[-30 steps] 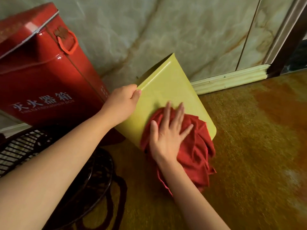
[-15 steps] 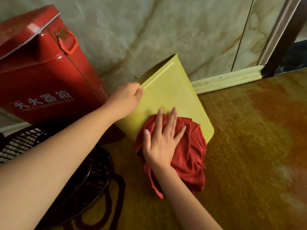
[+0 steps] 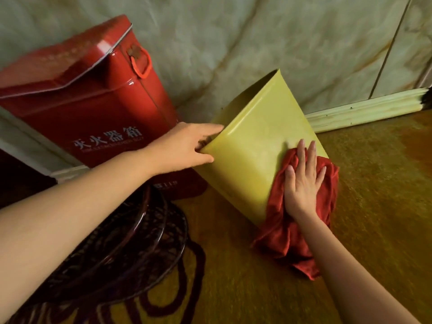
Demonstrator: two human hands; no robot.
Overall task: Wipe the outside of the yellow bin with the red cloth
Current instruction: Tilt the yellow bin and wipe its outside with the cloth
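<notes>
The yellow bin (image 3: 254, 146) lies tilted on the floor, its open mouth facing up and left toward the wall. My left hand (image 3: 187, 146) grips the bin's rim at its left corner. My right hand (image 3: 301, 183) lies flat, fingers spread, pressing the red cloth (image 3: 289, 230) against the bin's lower right side. Part of the cloth hangs below the bin's bottom edge onto the floor.
A large red metal box (image 3: 93, 99) with white characters stands at the left against the marble wall (image 3: 257, 38). A dark wire fan guard (image 3: 121, 249) and cable lie at the lower left. Yellow-brown floor (image 3: 374, 183) spreads to the right; a pale baseboard (image 3: 367, 108) runs behind.
My right hand and the cloth have slid rightward and up along the bin's side. My left hand has shifted its hold on the rim, fingers now more stretched out.
</notes>
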